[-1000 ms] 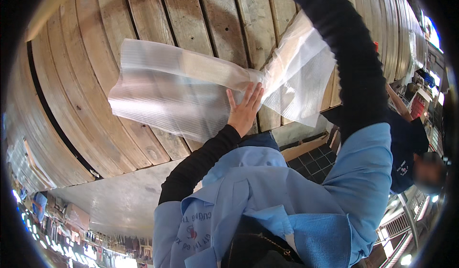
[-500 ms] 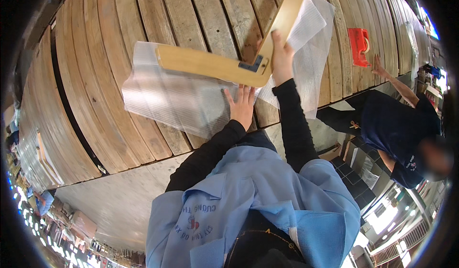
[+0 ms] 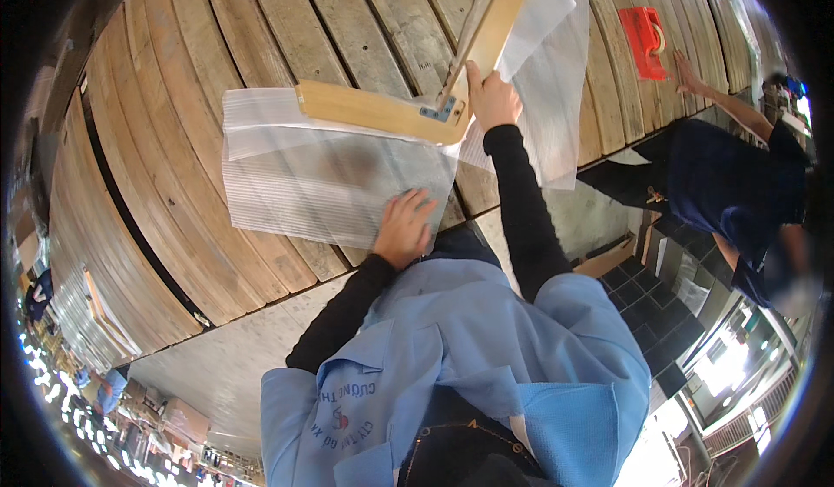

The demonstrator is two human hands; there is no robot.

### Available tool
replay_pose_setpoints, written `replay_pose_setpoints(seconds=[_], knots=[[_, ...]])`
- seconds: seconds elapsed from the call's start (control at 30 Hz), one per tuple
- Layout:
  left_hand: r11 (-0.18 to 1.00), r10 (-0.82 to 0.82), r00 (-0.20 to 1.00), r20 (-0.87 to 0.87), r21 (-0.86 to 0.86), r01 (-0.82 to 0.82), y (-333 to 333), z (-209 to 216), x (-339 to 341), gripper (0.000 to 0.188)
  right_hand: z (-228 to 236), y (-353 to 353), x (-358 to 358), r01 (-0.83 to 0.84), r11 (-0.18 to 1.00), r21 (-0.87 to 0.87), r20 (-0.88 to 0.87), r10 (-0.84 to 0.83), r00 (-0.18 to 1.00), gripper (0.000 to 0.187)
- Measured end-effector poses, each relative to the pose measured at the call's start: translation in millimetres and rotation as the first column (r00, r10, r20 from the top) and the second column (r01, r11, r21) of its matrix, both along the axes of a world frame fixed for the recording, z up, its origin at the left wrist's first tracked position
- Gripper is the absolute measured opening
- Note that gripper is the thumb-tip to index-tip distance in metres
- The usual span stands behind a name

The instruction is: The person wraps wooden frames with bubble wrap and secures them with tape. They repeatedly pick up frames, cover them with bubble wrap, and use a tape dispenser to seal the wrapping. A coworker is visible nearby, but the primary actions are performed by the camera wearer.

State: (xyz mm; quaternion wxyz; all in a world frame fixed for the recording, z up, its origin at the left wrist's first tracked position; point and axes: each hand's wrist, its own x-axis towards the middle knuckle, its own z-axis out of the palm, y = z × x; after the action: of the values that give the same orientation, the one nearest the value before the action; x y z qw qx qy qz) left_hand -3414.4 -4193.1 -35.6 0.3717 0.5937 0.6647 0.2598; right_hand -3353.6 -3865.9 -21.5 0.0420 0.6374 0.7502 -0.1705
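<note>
An L-shaped piece of light wood (image 3: 373, 114) with a dark metal bracket (image 3: 439, 110) at its corner lies over translucent, ribbed foam sheeting (image 3: 304, 183). My right hand (image 3: 495, 102) grips the far-reaching arm of the piece just beyond the corner, thumb on top. Closer to me, my left hand (image 3: 404, 229) rests on the near edge of the sheeting, its slightly bent fingers apart and off the wood. White sheeting also runs along the inner side of the arm that my right hand holds. The left thumb is hidden.
A red tape dispenser (image 3: 644, 42) sits to the right on the slatted wooden table (image 3: 261, 174). Beside it reaches the hand (image 3: 689, 74) of a co-worker in dark clothes. Another angled wooden piece (image 3: 102, 306) lies at the far left.
My left hand has drawn back from the wood's corner to the sheeting's near edge. The wooden piece has shifted slightly, with my right hand still on it.
</note>
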Motion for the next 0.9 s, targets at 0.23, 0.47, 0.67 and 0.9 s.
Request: replay_pose_setpoints(seconds=[0.23,0.47,0.67,0.9], knots=[[0.998,-0.055,0.943,-0.328,-0.052,0.040,-105.5,-2.9,-66.4,0.067,38.4,-80.6,37.0,-0.280,0.951,0.133,-0.373,0.309,0.875,0.043],[0.989,-0.106,0.972,-0.212,0.077,0.124,-81.3,-30.0,-106.7,0.034,8.9,-208.9,84.7,-0.954,0.294,-0.052,-0.258,0.919,0.297,0.083],[0.896,-0.128,0.992,0.017,0.431,0.109,86.0,52.6,-166.4,0.029,54.2,-153.9,74.6,-0.415,0.902,0.120,-0.577,0.404,0.710,0.023],[0.844,-0.112,0.745,-0.658,0.332,0.421,321.9,71.3,-218.3,0.027,89.5,-109.2,-9.8,-0.269,0.823,0.501,-0.508,0.531,0.678,0.067]])
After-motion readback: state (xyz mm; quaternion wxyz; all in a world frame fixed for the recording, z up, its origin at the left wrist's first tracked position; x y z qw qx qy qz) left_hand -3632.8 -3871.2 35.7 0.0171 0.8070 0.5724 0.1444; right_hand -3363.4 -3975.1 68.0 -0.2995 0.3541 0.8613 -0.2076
